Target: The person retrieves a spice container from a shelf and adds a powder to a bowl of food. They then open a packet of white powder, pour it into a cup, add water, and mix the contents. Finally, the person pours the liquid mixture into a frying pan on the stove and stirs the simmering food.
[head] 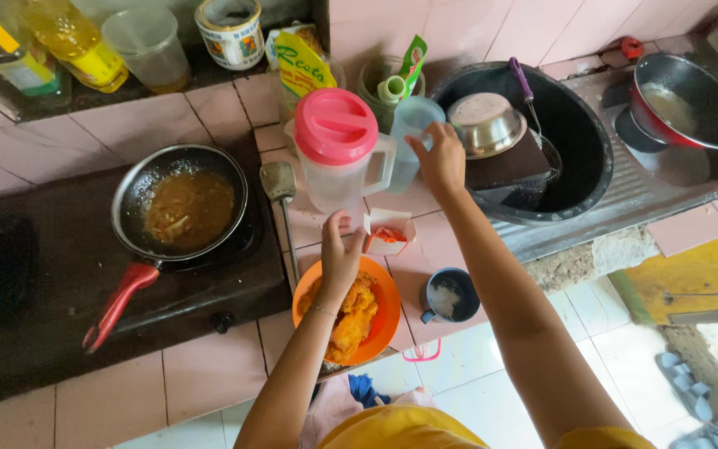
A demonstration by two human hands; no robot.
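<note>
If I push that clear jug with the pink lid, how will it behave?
The jug looks like thin clear plastic and seems nearly empty, so it is probably light and would slide easily on the tiled counter. Being tall with a heavy-looking pink lid, it may tip if pushed high.

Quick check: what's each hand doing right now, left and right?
Left hand: fingers loosely bent above the orange bowl of fried food, holding nothing visible.
Right hand: closed on the pale blue cup beside the pitcher.

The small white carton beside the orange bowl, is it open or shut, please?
Open: the small white carton has its top flaps raised, showing orange contents inside.
</note>
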